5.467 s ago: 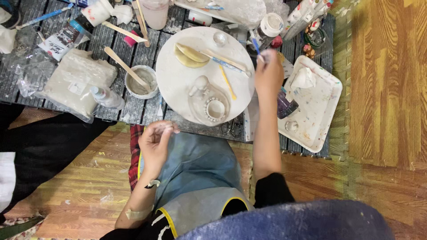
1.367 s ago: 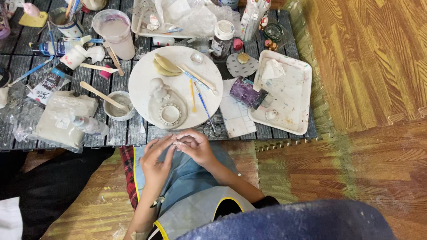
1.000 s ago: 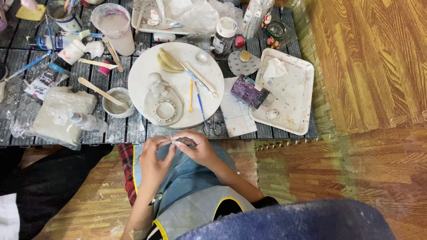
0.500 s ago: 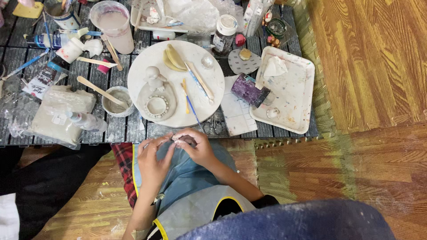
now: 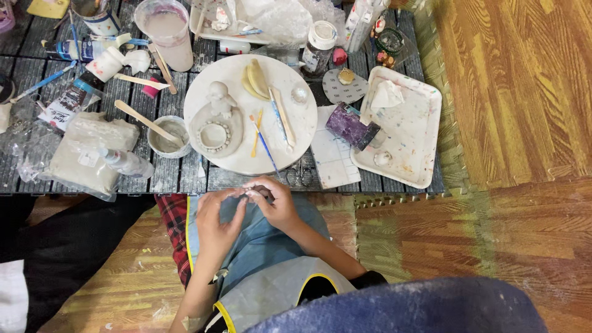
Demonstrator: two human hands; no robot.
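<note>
Two hands, left hand [image 5: 217, 217] and right hand [image 5: 277, 202], pinch one clay bit [image 5: 253, 195]

a round white board [image 5: 296, 92] is set on the low dark table [image 5: 185, 176], and a small clay figure [image 5: 217, 98] with a ring dish [image 5: 216, 134] is stood on it beside brushes [image 5: 265, 142]. a white tray [image 5: 410, 132] is placed at one end, a purple roll [image 5: 353, 126] resting against its rim. a bagged clay block [image 5: 86, 154] and a small bowl [image 5: 168, 135] are seen at the other end.
</note>
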